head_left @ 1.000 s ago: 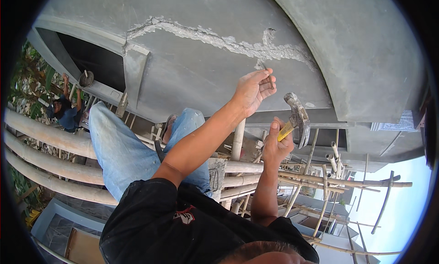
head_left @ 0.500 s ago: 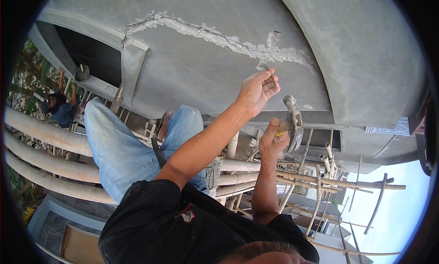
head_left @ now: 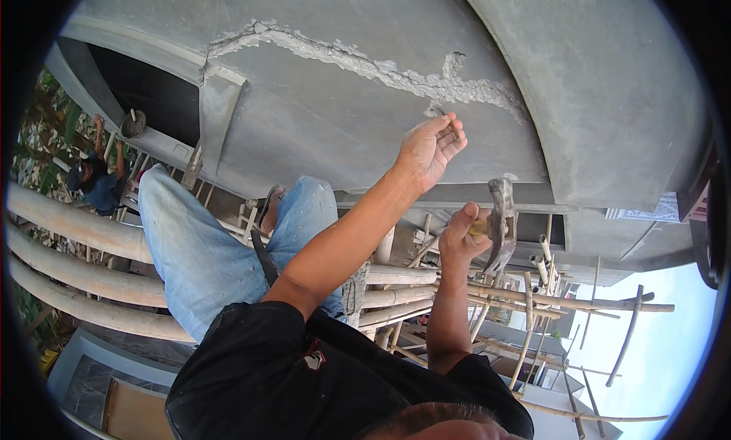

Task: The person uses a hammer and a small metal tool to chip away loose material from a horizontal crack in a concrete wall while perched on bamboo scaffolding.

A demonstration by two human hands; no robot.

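Observation:
My left hand (head_left: 432,150) pinches a short, thin metal chisel (head_left: 451,124), its point at the lower edge of a long, jagged chipped groove (head_left: 354,57) in the grey plastered wall (head_left: 320,120). A short branch of the groove rises near its right end. Lower and to the right, my right hand (head_left: 462,242) grips a claw hammer (head_left: 501,220) by its yellow handle, the worn metal head held apart from the chisel. My legs in pale jeans (head_left: 198,249) rest among the bamboo poles.
Bamboo poles (head_left: 84,227) run at the left, more scaffolding (head_left: 579,304) at the right. A co-worker (head_left: 99,181) with raised arms is at the far left, near a bucket (head_left: 133,124). A dark opening (head_left: 129,82) and a curved plastered surface (head_left: 609,89) flank the groove.
My right hand and the hammer have moved right and slightly down, away from the chisel. My left hand stays at the groove with the chisel.

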